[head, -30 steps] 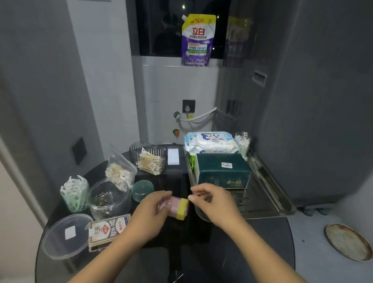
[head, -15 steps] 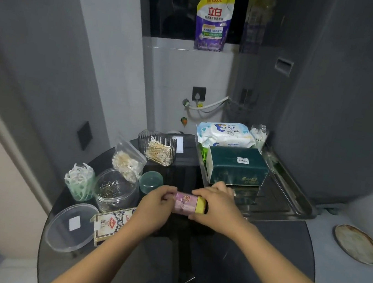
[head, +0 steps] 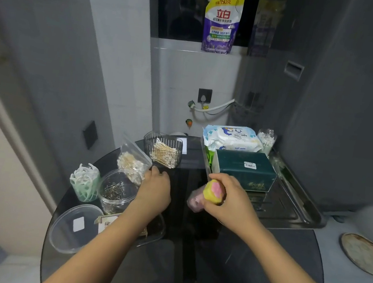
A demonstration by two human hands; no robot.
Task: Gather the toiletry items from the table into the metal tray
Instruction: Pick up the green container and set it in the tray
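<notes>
My right hand (head: 232, 200) grips a small pink bottle with a yellow cap (head: 213, 192), held tilted just above the near left corner of the metal tray (head: 301, 220). In the tray lie a pack of baby wipes (head: 231, 138), a dark green tissue box (head: 244, 168) and a clear cup of cotton swabs (head: 266, 139). My left hand (head: 155, 187) is palm down on the glass table, its fingers curled beside a bag of cotton swabs (head: 132, 162). What is under that hand is hidden.
On the table's left side stand a dark basket of cotton swabs (head: 164, 154), a green cup of floss picks (head: 85, 182), a clear jar of pins (head: 117, 189), a clear lid (head: 72, 228) and a card box (head: 107, 221). A round plate (head: 363, 254) lies at the lower right.
My left hand let go of the pink bottle and moved left and forward toward the swab bag, covering the small green jar. My right hand took the bottle alone and tilted it toward the tray.
</notes>
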